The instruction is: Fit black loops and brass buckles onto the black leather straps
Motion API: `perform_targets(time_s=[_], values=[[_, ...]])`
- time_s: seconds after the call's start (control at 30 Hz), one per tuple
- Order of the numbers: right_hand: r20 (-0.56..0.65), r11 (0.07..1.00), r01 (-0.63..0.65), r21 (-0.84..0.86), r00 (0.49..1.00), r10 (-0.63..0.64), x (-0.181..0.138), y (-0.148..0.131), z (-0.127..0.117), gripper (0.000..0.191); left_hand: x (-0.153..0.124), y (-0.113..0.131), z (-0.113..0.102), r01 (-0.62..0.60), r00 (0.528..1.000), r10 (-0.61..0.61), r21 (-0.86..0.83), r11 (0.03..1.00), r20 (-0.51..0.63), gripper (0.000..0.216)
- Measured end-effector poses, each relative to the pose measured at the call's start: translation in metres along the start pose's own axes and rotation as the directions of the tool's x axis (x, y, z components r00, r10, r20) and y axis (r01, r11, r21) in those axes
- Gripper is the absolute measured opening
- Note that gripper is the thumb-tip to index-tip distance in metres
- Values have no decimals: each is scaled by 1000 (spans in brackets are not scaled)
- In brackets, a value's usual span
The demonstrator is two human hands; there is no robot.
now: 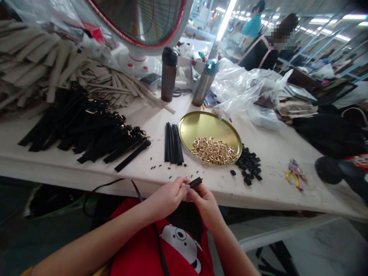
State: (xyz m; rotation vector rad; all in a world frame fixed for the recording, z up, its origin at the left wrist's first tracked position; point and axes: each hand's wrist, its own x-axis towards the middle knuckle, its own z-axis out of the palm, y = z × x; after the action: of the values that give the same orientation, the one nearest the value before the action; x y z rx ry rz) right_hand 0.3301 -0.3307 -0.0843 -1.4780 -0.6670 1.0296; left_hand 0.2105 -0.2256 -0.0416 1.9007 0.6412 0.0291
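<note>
At lower centre of frame, left hand and right hand both pinched a narrow black strap, fingers clamped near its end; judged light, limp, best gripped beside the tip.

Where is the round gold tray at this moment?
In the head view, the gold tray lies on the table centre, between black strips on its left and black beads on its right.

A round gold tray of gold buckles sits on the table, with black beads just beside it. Two bottles stand behind, near a fan. Pliers lie well apart.
</note>
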Motion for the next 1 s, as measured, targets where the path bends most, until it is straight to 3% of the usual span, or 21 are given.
perform_targets(time_s=[0.07, 0.17, 0.27, 0.37, 0.47, 0.5, 0.57, 0.63, 0.67, 0.8, 1.0], values=[[-97, 928, 157, -339, 975, -200, 16, -7, -20, 22, 3, -1, -3, 23, 1000, -23, 13, 1000, 12, 40], [-110, 550, 173, -817, 890, -443, 48, -16, -54, 20, 7, -1, -4, 36, 999, -36, -1, 999, 12, 39], [19, 245, 140, -959, 898, -440, 75, -20, -72, 18, 10, -2, -2, 39, 999, -38, -22, 999, 33, 37], [103, 146, 176, -973, 906, -410, 85, -20, -74, 16, 13, -6, -2, 65, 997, -62, -52, 997, 49, 37], [74, 241, 214, -947, 872, -484, 77, -23, -68, 12, 19, -11, -3, 78, 997, -75, -126, 989, 33, 39], [22, 337, 219, -916, 865, -501, 71, -25, -64, 11, 22, -11, -3, 74, 997, -72, -153, 985, 19, 38], [-125, 619, 205, -758, 886, -446, 60, -28, -52, 10, 30, -10, -2, 48, 998, -54, -204, 978, -23, 36], [-195, 880, 143, -454, 947, -254, 49, -30, -36, 13, 38, -7, 0, -5, 996, -17, -247, 969, -85, 34], [-189, 949, 101, -299, 968, -163, 44, -30, -27, 15, 41, -6, 1, -28, 993, -3, -265, 964, -115, 34], [-139, 996, -16, 89, 990, 29, 33, -23, -1, 17, 47, -3, 3, -30, 984, -21, -281, 959, -175, 28], [-185, 971, -9, 241, 981, 55, 25, -13, 14, 14, 30, -5, 6, -26, 975, -15, -182, 983, -220, 26]])
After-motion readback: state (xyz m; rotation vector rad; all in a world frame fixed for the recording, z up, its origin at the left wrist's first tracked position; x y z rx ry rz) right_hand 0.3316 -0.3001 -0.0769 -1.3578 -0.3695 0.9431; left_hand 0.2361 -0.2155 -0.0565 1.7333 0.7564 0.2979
